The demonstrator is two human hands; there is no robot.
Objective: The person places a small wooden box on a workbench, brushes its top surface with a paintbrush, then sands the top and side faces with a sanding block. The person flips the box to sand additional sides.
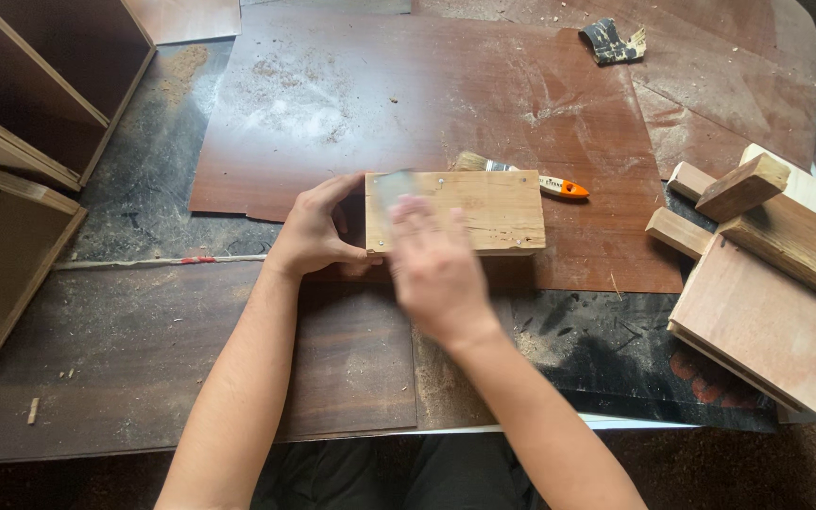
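**Obs.:** Your two forearms enter from the bottom edge. Your right hand (436, 269) lies over the near left part of the wooden block (469, 210); it is motion-blurred, fingers (417, 219) laid flat and close together on a small greyish piece, which I cannot identify.

**Check:** And your left hand?

**Obs.:** Your left hand (318, 231) grips the block's left end, thumb on the near side, fingers curled over the top edge, pinching the wood between them.

**Check:** Block position?

**Obs.:** It lies flat on a reddish-brown sheet (408, 104) spread on the dark tabletop (125, 340), roughly centre of view. A screw head shows near its right corner.

**Check:** Surroundings?

**Obs.:** Paintbrush (521, 175) with orange handle tip just behind the block, touching or nearly so. Stack of wood offcuts and a panel (767, 321) at your right. Open wooden shelving (30, 94) at your left. Crumpled scrap (613, 42) far back, well apart. Sawdust scattered on the sheet.
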